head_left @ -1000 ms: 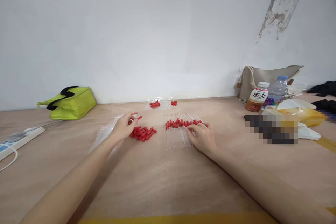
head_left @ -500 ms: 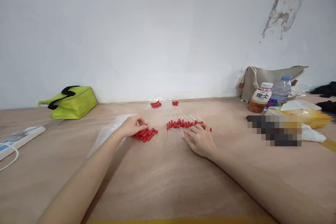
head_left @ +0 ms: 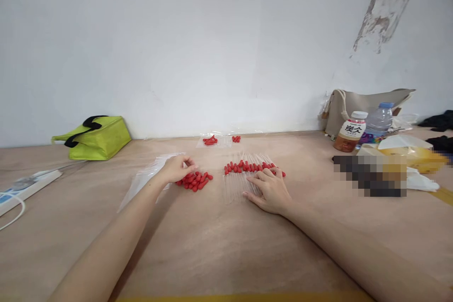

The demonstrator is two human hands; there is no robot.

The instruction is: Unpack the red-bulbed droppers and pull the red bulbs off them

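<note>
My left hand hovers at the upper left edge of a pile of red rubber bulbs. Its thumb and fingertips are pinched together, and I cannot make out what is between them. My right hand lies with fingers and thumb spread over clear thin tubes. These tubes line up in a row, with red dropper bulbs across them. More clear tubes stick out beyond the bulbs. The right fingers hide part of the row's right end.
Clear plastic bags lie under and beside my left hand. Near the wall sits a clear packet with red bulbs. A lime bag and power strip are at left; a drink bottle and beige bag stand at right.
The red bulb that showed at my left fingertips no longer shows, and those fingers have drawn slightly left. My right thumb has spread a little to the left over the tubes.
</note>
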